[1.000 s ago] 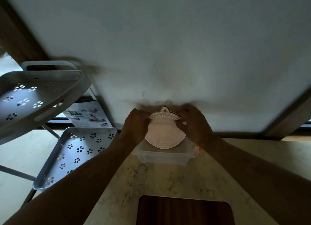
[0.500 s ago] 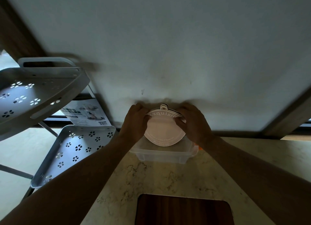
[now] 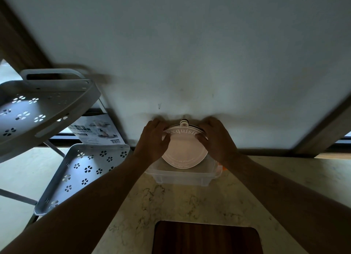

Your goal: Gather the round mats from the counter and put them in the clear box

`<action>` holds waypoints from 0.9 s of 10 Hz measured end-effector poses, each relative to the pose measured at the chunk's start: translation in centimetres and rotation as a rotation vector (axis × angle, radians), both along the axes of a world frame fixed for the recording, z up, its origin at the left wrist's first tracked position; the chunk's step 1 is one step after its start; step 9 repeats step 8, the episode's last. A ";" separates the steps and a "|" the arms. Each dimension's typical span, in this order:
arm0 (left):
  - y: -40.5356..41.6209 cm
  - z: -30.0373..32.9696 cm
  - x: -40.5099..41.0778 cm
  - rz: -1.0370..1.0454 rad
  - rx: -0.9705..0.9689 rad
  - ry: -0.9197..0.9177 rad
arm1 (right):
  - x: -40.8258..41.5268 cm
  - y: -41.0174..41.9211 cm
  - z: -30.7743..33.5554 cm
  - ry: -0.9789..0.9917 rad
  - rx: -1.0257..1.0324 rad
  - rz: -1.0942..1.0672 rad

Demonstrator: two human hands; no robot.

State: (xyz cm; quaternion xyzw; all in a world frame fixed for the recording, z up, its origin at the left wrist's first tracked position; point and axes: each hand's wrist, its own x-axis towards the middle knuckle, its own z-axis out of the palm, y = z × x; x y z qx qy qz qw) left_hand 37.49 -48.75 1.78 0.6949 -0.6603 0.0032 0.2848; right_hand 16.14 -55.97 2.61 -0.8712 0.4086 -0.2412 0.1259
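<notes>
Left hand [image 3: 152,139]: fingers clamped on the left edge of the round mats [image 3: 183,149].
Right hand [image 3: 216,139]: clamped on their right edge.
Mats: tilted over the clear box [image 3: 182,175].

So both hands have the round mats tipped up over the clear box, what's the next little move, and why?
Probably lower the mats flat into the box and let go. The left hand and right hand grip the stack by its sides, its lower edge already dips inside the open box, and its top still leans toward the wall.
</notes>
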 end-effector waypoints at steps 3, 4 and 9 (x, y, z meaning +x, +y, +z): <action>0.4 0.5 0.2 -0.013 -0.002 0.004 | -0.1 0.2 0.2 0.007 0.029 -0.003; 0.5 0.8 0.2 -0.015 0.009 -0.033 | -0.1 0.3 0.5 0.007 0.024 -0.008; 3.6 4.0 0.0 0.020 0.095 -0.044 | -1.3 2.7 3.3 0.099 0.144 -0.011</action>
